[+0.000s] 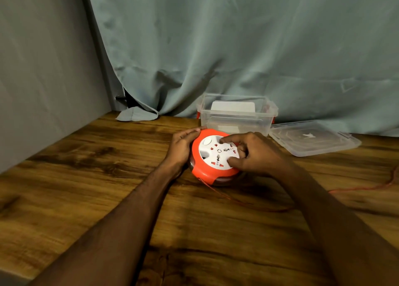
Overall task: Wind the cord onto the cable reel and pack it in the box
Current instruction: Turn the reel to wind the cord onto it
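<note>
A round orange cable reel [205, 173] with a white socket face lies flat on the wooden table [86, 177]. My left hand [182, 147] rests against its left rim with straight fingers. My right hand [257, 154] grips the white centre disc, fingertips and thumb curled on it. A thin red cord [248, 203] runs out from the reel's front edge, across the table under my right forearm and off toward the right edge. Behind the reel stands a clear plastic box [237, 121], lid off, with a white object inside.
The box's clear lid [315, 138] lies flat to the right of the box. A grey-green curtain [237, 48] hangs behind the table, its hem touching the tabletop at the back left. A grey wall stands at the left.
</note>
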{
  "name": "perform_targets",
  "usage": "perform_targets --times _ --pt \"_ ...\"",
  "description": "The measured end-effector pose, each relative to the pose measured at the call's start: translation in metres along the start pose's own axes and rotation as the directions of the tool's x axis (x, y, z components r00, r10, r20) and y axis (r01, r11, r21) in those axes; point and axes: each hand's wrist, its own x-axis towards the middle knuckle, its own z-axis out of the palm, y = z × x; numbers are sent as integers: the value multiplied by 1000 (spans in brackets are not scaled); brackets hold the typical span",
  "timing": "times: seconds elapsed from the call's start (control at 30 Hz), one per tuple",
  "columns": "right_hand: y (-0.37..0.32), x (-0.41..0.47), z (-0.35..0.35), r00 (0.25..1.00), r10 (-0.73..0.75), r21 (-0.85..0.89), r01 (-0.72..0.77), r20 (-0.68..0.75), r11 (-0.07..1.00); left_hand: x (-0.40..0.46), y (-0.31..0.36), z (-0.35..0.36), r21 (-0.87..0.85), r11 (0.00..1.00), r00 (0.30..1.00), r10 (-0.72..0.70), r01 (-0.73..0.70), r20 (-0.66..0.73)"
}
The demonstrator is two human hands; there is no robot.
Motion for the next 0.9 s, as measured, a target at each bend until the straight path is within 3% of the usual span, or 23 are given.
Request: perform_targets --times 0.3,0.6,0.8,0.9 --pt "3 3 -5 997 80 -56 -80 2 995 8 -5 0 -19 1000 1000 -19 19 2" --pt "-15 6 15 971 146 -194 -183 -190 964 7 -3 2 -75 997 1000 9 -8 19" --pt "-34 0 30 948 37 -279 -130 -316 952 5 -3 2 -74 997 999 17 -14 48" --pt "-35 1 31 959 49 -225 -115 -280 968 4 -2 2 -65 998 998 17 -14 53"
